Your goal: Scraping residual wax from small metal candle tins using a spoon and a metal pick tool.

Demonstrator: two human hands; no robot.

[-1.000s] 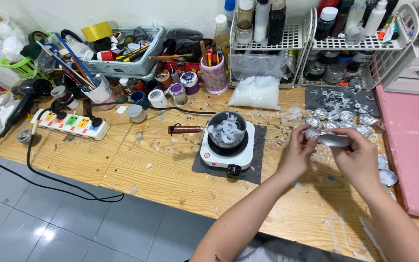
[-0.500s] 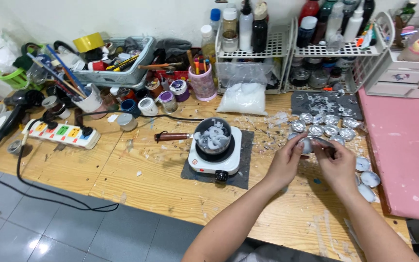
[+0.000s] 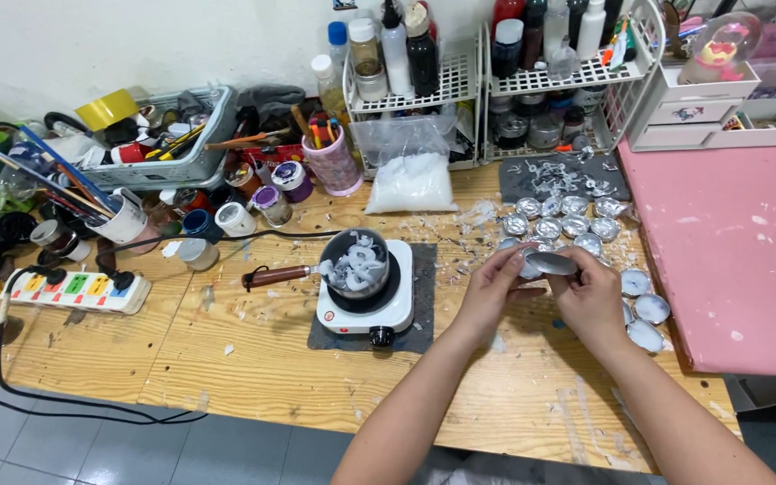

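Both hands on one small silver cup, just right of the hotplate [image 3: 364, 301].

My left hand [image 3: 493, 292] and right hand [image 3: 588, 296] pinch the silver cup [image 3: 551, 263] between closed fingers, above the bench [image 3: 253, 359]. It lies tipped on its side, long axis running left to right, mouth seemingly toward my left hand, though that's hard to tell. Risk as I judge it: thin foil dents under a hard squeeze, or slips onto the loose cups [image 3: 560, 218] beyond the hotplate's right.
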